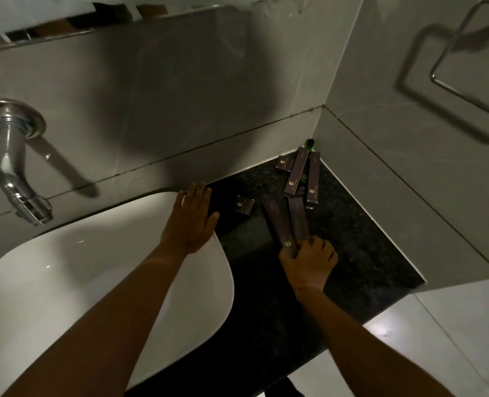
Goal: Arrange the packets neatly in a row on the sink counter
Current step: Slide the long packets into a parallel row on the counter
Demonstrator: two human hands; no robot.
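Observation:
Several dark purple packets lie scattered on the black sink counter (361,253). Two long packets (277,222) lie side by side, and my right hand (309,260) grips their near ends with curled fingers. Two more long packets (297,173) lean in the far corner next to a small square packet (285,162). Another small packet (244,205) lies alone nearer the basin. My left hand (190,219) rests flat, fingers straight, on the basin's right rim.
The white basin (65,282) fills the left half, with a chrome wall tap (14,167) above it. Tiled walls close the counter at the back and right. A metal towel ring (449,67) hangs on the right wall. A small green object (309,144) stands in the corner.

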